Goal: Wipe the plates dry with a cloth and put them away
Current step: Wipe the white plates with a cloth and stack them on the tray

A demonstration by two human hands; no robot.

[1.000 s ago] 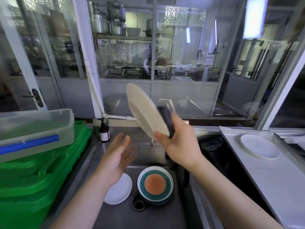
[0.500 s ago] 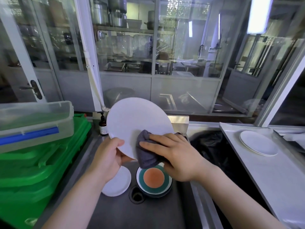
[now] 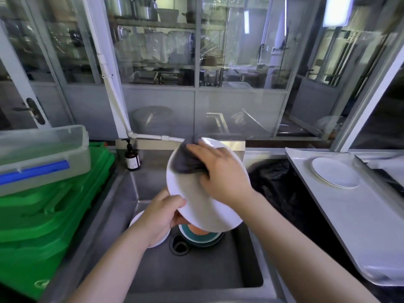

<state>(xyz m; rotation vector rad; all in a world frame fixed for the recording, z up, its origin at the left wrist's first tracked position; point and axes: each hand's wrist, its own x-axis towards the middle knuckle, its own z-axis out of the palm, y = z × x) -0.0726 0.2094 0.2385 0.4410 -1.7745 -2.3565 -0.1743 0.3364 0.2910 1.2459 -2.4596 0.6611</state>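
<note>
The left hand [image 3: 160, 217] grips the lower-left rim of a white plate [image 3: 203, 206], holding it tilted over the sink [image 3: 153, 270]. The right hand [image 3: 220, 171] presses a grey cloth [image 3: 185, 159] against the plate's upper face, fingers spread flat over the fabric rather than clenched. 2 more plates wait in the sink below: a small white plate [image 3: 136, 219], mostly hidden by the left hand, and a teal-and-orange plate [image 3: 201, 236]. Wiped white plates [image 3: 334, 172] lie stacked on the bench [image 3: 360, 226] to the right. Risk: the plate hangs from 1 rim grip only; a wet rim or heavy wiping pressure could lever it loose onto the crockery beneath.
</note>
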